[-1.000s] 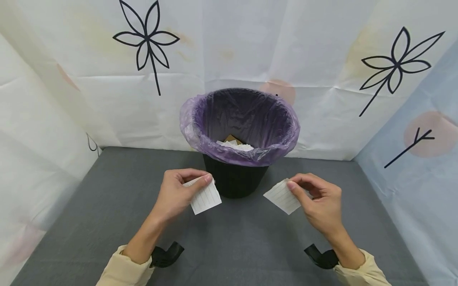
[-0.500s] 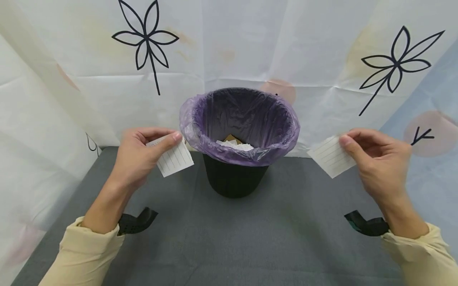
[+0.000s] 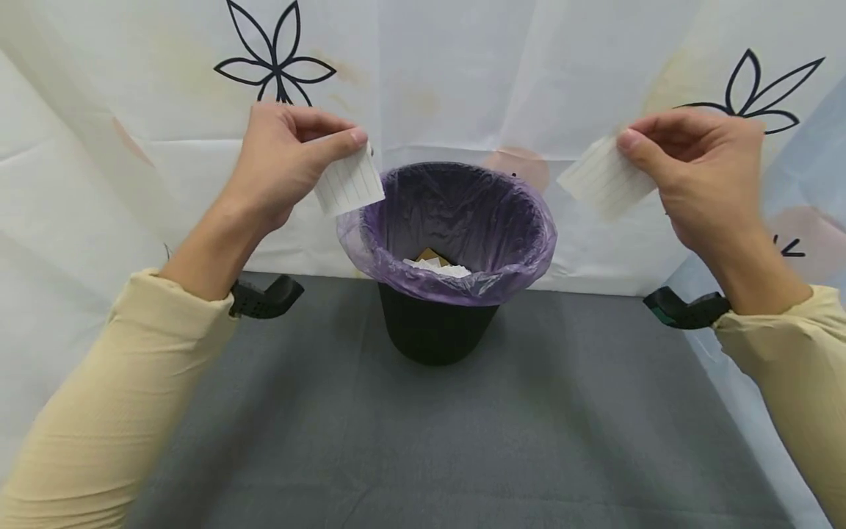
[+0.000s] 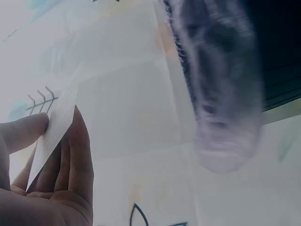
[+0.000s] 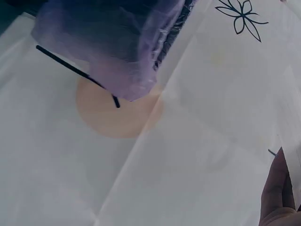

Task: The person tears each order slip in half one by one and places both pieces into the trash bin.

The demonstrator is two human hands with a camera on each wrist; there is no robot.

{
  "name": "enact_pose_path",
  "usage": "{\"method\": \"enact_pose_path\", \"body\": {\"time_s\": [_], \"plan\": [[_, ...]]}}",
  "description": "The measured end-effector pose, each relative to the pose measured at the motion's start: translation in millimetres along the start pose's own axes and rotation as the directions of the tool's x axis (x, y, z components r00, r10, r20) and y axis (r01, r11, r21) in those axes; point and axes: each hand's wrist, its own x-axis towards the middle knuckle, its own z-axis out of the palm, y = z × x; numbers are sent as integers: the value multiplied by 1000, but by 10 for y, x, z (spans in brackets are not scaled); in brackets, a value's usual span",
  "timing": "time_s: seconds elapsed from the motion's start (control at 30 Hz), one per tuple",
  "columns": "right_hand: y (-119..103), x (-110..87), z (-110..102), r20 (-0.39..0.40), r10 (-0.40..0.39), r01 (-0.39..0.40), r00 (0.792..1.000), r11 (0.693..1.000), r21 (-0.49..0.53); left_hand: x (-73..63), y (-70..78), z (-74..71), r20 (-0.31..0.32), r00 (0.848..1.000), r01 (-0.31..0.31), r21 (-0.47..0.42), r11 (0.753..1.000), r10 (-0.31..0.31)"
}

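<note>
My left hand (image 3: 284, 162) pinches a piece of lined paper (image 3: 350, 182) between thumb and fingers, up near the left rim of the bin. In the left wrist view that paper (image 4: 56, 125) stands edge-on between the thumb and the fingers. My right hand (image 3: 707, 173) pinches another piece of lined paper (image 3: 604, 176), somewhat blurred, raised to the right of the bin. Between the two hands stands a black trash bin (image 3: 436, 330) lined with a purple plastic bag (image 3: 463, 290). White paper scraps (image 3: 439, 269) and a brown piece (image 3: 429, 256) lie inside it.
A grey cloth-covered table (image 3: 436, 441) carries the bin near its back edge. White fabric (image 3: 449, 88) with printed flowers hangs behind, and light blue fabric (image 3: 809, 169) on the right. A black strap mount (image 3: 267, 297) sits on the left wrist, a similar mount (image 3: 687, 308) on the right.
Both hands have risen from in front of the bin to above rim height, each carrying its paper. They first spread apart, the right one farther outward. The bin has stayed in place.
</note>
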Motion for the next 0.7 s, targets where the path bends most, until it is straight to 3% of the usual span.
{"method": "enact_pose_path", "body": {"time_s": [0.23, 0.47, 0.7], "plan": [[-44, 312, 374, 122, 65, -38, 990, 977, -209, 343, 158, 201, 35, 994, 95, 105, 990, -99], [-31, 475, 675, 199, 83, -36, 976, 973, -228, 546, 220, 375, 83, 979, 168, 189, 968, -186], [-32, 591, 900, 221, 164, -122, 961, 973, -194, 624, 263, 505, 162, 969, 141, 260, 955, -188]]}}
